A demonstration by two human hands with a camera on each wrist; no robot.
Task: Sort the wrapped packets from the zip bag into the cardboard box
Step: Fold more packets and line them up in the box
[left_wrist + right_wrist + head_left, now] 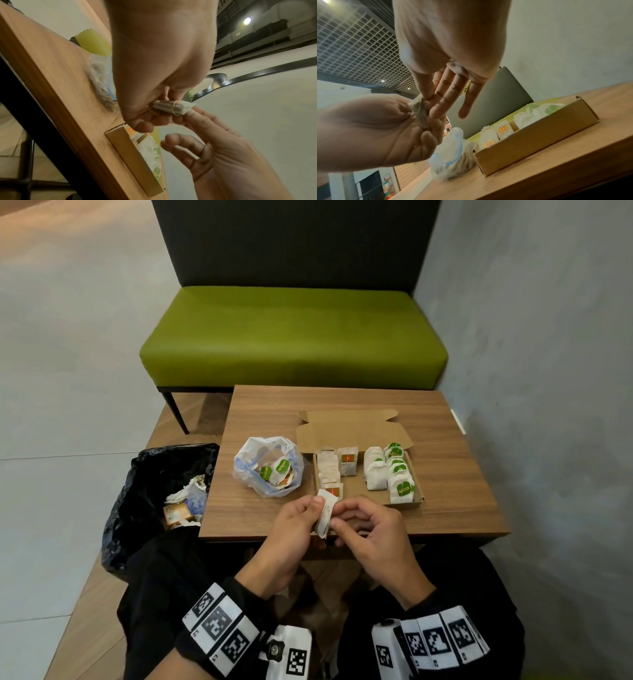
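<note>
Above the table's [260, 518] near edge, left hand [291, 535] gripping white tea bag packets [325, 513], right hand's [373, 529] thumb and forefinger pinching their edge, cardboard box [407, 503] just beyond.

The low brown wood-grain counter [342, 402] has a smooth, matt finish. The open brown cardboard box [352, 433] is plain matt paperboard. The crumpled clear plastic zip bag [251, 470] is thin and glossy. The small white wrapped packets [375, 474] look like soft matt paper. The green bench seat [294, 337] is smooth, faintly sheened upholstery.
</note>
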